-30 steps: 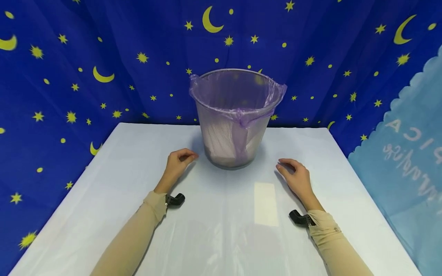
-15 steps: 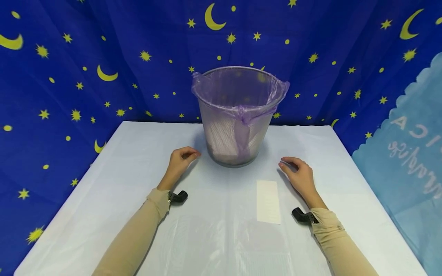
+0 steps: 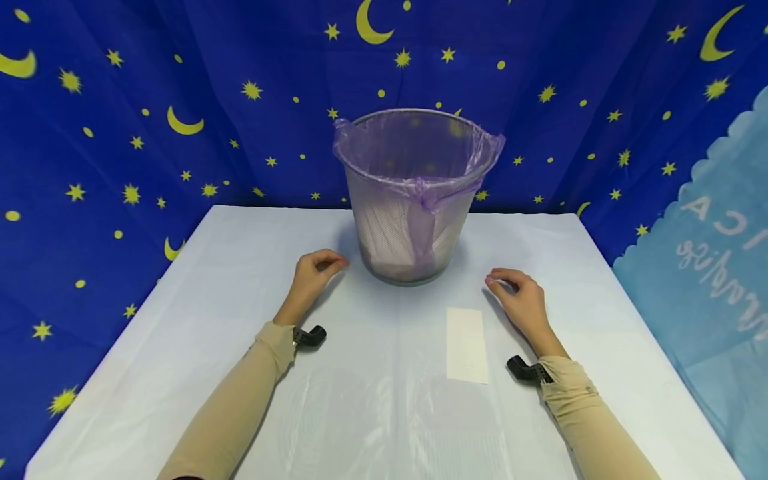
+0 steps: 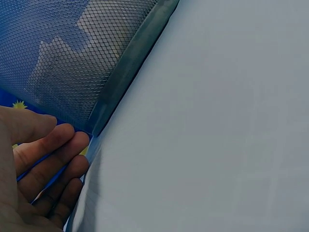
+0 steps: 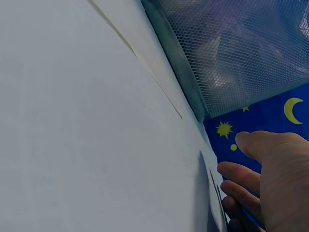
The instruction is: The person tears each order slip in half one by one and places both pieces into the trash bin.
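Note:
A mesh wastebasket [image 3: 381,227] stands upright on the table, lined with a thin purple plastic bag [image 3: 427,195] that is folded over its rim and bunched at the front. Something whitish shows through the mesh low down, too blurred to name. My left hand [image 3: 311,277] rests on the table just left of the basket's base, apart from it, fingers loosely bent and holding nothing. To the right, farther from the basket, lies my right hand [image 3: 521,303], also relaxed and without anything in it. A cream paper rectangle [image 3: 467,345] lies flat on the table, left of my right wrist.
White sheeting covers the table [image 3: 360,400]. Behind it hangs a blue curtain [image 3: 264,53] with yellow moons and stars, close to the basket. A light blue cloth [image 3: 708,293] with lettering hangs at the right. Each wrist carries a black camera mount [image 3: 310,337].
The head view has shifted a little, so the scene sits slightly higher and farther right. Both hands stay where they were, with the right fingertips slightly closer together.

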Demonstrator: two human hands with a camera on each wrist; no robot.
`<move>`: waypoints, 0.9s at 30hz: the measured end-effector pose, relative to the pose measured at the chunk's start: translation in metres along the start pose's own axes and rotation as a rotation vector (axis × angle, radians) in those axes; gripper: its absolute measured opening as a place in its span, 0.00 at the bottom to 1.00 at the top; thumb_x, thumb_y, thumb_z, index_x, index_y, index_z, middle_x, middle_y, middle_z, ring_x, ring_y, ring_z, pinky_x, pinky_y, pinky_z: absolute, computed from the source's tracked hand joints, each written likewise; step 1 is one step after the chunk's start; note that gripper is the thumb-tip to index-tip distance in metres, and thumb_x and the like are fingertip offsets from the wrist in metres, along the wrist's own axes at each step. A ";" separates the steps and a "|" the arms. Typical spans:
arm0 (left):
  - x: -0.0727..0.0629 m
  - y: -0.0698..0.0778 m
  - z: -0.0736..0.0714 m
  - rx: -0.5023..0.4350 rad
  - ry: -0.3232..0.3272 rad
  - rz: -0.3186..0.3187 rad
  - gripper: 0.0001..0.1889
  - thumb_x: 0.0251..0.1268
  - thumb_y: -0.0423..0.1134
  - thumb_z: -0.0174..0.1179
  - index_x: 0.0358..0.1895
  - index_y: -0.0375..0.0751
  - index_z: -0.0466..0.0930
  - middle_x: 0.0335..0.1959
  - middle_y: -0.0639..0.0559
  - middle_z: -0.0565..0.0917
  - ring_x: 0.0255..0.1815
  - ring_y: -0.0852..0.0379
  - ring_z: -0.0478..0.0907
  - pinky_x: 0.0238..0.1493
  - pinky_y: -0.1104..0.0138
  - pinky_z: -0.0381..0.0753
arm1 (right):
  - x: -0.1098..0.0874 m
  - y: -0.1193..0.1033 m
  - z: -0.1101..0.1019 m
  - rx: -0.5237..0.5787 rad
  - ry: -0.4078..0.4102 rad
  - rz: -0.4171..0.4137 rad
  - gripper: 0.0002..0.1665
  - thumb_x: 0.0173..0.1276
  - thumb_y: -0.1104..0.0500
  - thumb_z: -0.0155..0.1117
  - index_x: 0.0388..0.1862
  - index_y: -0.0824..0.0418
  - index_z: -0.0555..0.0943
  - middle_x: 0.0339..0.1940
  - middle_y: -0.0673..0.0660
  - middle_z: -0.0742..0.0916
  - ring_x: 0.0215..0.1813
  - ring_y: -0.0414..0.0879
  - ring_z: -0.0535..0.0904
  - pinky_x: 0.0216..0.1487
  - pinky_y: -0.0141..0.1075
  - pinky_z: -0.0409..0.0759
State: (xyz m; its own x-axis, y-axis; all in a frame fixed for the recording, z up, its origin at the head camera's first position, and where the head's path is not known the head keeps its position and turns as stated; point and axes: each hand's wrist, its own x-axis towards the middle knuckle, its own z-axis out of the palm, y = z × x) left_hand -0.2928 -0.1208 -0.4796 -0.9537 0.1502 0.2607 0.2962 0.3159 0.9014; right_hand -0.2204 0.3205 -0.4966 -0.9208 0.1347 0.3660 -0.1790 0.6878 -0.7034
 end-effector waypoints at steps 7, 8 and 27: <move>0.001 -0.005 0.000 0.005 0.013 0.003 0.07 0.71 0.35 0.69 0.43 0.34 0.91 0.43 0.38 0.91 0.41 0.59 0.84 0.49 0.72 0.78 | 0.001 -0.003 0.000 -0.001 -0.010 -0.008 0.17 0.73 0.51 0.73 0.49 0.63 0.90 0.59 0.62 0.89 0.66 0.62 0.82 0.70 0.56 0.73; 0.002 -0.005 0.000 0.003 0.012 0.002 0.07 0.71 0.35 0.69 0.43 0.34 0.91 0.43 0.38 0.91 0.41 0.60 0.84 0.49 0.72 0.78 | 0.001 -0.003 -0.001 0.001 -0.008 -0.008 0.17 0.72 0.51 0.73 0.48 0.64 0.91 0.59 0.62 0.89 0.66 0.62 0.82 0.70 0.56 0.73; 0.004 -0.007 0.001 -0.002 0.012 0.007 0.08 0.71 0.35 0.70 0.44 0.32 0.91 0.43 0.36 0.91 0.41 0.57 0.84 0.48 0.75 0.77 | -0.001 -0.004 -0.001 0.005 -0.002 0.008 0.17 0.73 0.52 0.73 0.48 0.64 0.90 0.59 0.63 0.89 0.65 0.62 0.82 0.72 0.56 0.72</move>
State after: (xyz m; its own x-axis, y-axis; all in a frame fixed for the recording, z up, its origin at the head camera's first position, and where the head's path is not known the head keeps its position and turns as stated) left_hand -0.2982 -0.1211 -0.4856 -0.9520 0.1412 0.2715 0.3031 0.3127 0.9002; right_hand -0.2186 0.3188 -0.4934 -0.9229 0.1386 0.3592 -0.1733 0.6834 -0.7092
